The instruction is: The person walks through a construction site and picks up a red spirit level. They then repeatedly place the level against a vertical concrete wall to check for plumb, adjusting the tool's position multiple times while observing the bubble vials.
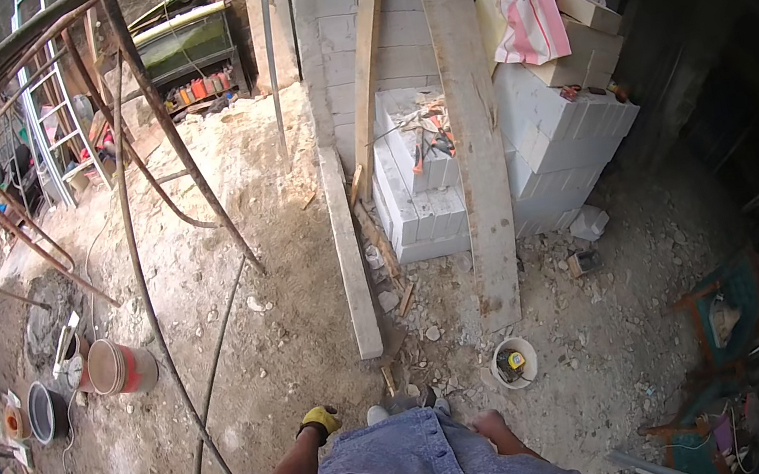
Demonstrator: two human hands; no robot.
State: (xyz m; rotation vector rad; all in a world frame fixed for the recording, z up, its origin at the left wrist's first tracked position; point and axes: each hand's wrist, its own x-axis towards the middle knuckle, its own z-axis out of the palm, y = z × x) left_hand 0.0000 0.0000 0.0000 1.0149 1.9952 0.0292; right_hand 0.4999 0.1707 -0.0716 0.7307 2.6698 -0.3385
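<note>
My left hand (320, 419), in a yellow work glove, hangs beside my body with its fingers curled in and nothing visible in them. On the other side my right hand (487, 423) looks bare and hangs low; its fingers are too small and blurred to read. Ahead of the right hand stands a white bucket (499, 370) with a yellow and black tape measure (516, 360) inside. A long wooden plank (474, 139) leans over the pale block stack (431, 213). Pliers and other hand tools (435, 139) lie on top of the blocks.
A concrete post (354, 272) runs forward left of the blocks, near a narrow timber (369, 76). Rusty metal scaffold frames (180, 140) rise at left. Buckets (121, 368) stand on the rubble-strewn ground. A pink-striped bag (532, 22) rests on the right stack.
</note>
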